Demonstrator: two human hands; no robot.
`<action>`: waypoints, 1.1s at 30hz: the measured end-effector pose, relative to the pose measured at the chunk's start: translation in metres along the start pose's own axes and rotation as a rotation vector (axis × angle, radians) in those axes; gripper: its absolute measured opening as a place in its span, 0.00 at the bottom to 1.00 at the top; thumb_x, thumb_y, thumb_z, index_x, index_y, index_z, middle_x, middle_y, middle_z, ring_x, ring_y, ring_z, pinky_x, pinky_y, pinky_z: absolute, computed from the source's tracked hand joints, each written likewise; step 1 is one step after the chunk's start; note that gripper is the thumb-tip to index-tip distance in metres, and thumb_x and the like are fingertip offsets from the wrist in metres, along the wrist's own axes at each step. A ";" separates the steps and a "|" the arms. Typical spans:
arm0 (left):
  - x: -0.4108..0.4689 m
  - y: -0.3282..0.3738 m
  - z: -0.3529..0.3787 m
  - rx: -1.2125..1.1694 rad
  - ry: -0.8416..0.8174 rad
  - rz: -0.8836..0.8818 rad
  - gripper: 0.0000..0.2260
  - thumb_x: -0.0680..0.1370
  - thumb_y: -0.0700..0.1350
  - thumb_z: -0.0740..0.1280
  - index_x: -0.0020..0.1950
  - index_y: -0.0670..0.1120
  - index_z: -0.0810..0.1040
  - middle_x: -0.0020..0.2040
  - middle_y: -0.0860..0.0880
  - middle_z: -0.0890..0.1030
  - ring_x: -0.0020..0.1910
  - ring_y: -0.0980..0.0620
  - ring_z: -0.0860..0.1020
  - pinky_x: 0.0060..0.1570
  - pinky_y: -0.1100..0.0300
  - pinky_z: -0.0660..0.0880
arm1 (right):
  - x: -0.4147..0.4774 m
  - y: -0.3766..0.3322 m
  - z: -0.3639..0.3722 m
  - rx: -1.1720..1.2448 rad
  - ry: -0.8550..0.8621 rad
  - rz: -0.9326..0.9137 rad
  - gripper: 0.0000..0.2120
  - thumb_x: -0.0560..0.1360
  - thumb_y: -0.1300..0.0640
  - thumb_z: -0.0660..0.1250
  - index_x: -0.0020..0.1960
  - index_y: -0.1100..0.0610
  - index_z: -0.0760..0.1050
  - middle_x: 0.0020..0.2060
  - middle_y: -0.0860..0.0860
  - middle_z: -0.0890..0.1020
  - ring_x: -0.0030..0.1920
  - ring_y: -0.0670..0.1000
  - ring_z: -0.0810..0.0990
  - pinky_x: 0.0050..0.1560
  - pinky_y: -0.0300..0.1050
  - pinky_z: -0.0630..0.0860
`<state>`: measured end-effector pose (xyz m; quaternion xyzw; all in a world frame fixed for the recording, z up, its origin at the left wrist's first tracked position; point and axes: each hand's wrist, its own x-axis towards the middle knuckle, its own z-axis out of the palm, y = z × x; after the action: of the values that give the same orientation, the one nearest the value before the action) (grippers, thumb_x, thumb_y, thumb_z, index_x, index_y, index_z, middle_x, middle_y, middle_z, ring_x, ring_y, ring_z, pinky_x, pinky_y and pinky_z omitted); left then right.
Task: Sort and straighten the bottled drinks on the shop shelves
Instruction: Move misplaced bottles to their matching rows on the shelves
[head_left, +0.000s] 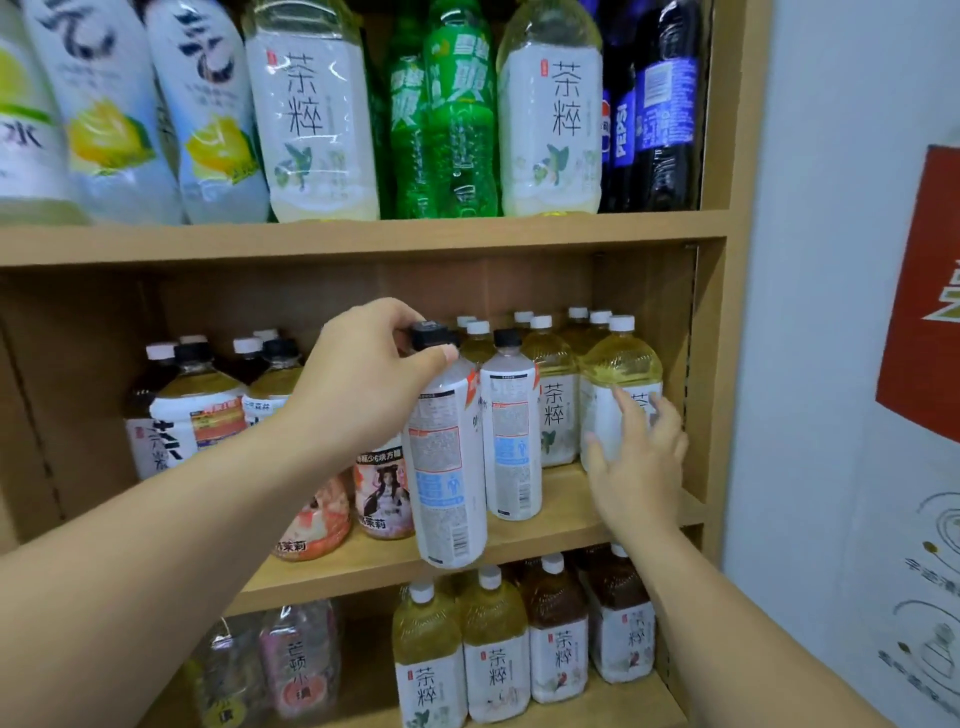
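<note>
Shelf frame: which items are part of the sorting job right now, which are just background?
In the job: left hand gripping the black-capped white bottle by its top; right hand touching the yellow tea bottle; middle shelf.
Background: red poster; line drawings on the wall.

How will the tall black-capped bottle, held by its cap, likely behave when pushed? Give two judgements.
The black-capped bottle is tall and narrow, so it probably tips if pushed high. The left hand holds only its cap, and it hangs tilted, so it may swing.
</note>
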<state>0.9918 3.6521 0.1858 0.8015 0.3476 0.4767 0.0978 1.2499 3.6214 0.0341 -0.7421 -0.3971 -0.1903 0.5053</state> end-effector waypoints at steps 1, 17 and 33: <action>0.002 0.000 -0.003 -0.012 0.001 0.002 0.09 0.78 0.53 0.72 0.54 0.51 0.79 0.44 0.57 0.79 0.43 0.59 0.76 0.39 0.62 0.73 | 0.001 -0.016 -0.007 0.068 0.042 -0.059 0.24 0.79 0.46 0.67 0.74 0.48 0.69 0.72 0.54 0.67 0.71 0.56 0.66 0.67 0.54 0.71; -0.008 -0.028 -0.064 -0.157 0.039 0.026 0.11 0.74 0.61 0.73 0.48 0.55 0.84 0.43 0.55 0.85 0.46 0.55 0.82 0.47 0.49 0.81 | -0.063 -0.174 -0.018 0.841 -0.732 -0.234 0.31 0.75 0.53 0.76 0.72 0.42 0.66 0.61 0.39 0.81 0.61 0.39 0.81 0.58 0.38 0.79; -0.092 -0.141 -0.143 -0.341 -0.006 -0.237 0.21 0.72 0.55 0.77 0.63 0.55 0.76 0.56 0.55 0.85 0.54 0.57 0.84 0.48 0.54 0.83 | -0.147 -0.278 0.054 0.918 -0.786 -0.325 0.42 0.71 0.44 0.78 0.75 0.32 0.56 0.67 0.22 0.68 0.67 0.26 0.68 0.63 0.30 0.71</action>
<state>0.7798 3.6714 0.1282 0.7282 0.3537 0.5114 0.2884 0.9361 3.6598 0.0771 -0.3941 -0.7023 0.2125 0.5535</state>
